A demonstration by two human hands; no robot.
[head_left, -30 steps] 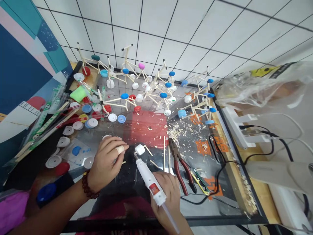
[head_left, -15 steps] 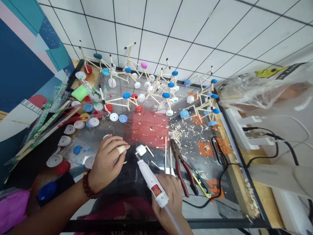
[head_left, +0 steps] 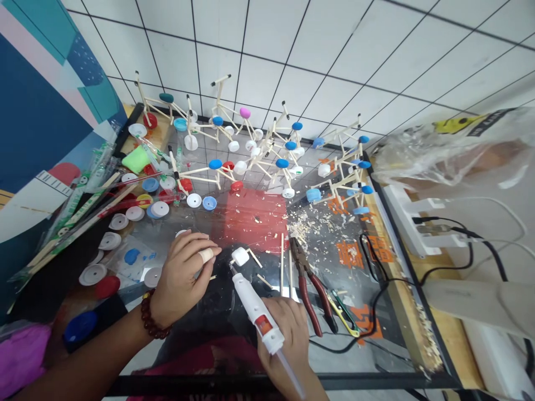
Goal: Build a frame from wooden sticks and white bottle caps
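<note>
My right hand (head_left: 286, 328) is wrapped round a white hot glue gun (head_left: 254, 306), with a clear glue stick (head_left: 290, 373) coming out of its back end. The gun's nozzle points at a small white rounded piece (head_left: 240, 256) on the dark table and seems to meet its near side. A thin bent stick (head_left: 254, 258) lies against that piece. Just to the left is my left hand (head_left: 186, 278), its fingers closed together; whatever they hold, if anything, is hidden. A short stick end (head_left: 213, 277) shows beside the thumb.
Several small stick models (head_left: 217, 167) with bottle-cap wheels stand along the tiled wall. Pliers (head_left: 311, 284) lie right of the gun, near wood scraps (head_left: 311, 225) and a black cable (head_left: 368, 334). Loose bottle caps (head_left: 92, 274) and packaged sticks (head_left: 71, 217) fill the left. A red mat (head_left: 257, 217) lies ahead.
The glue gun and my right hand have shifted very slightly left with the whole view. My left hand keeps its pose; nothing has been let go.
</note>
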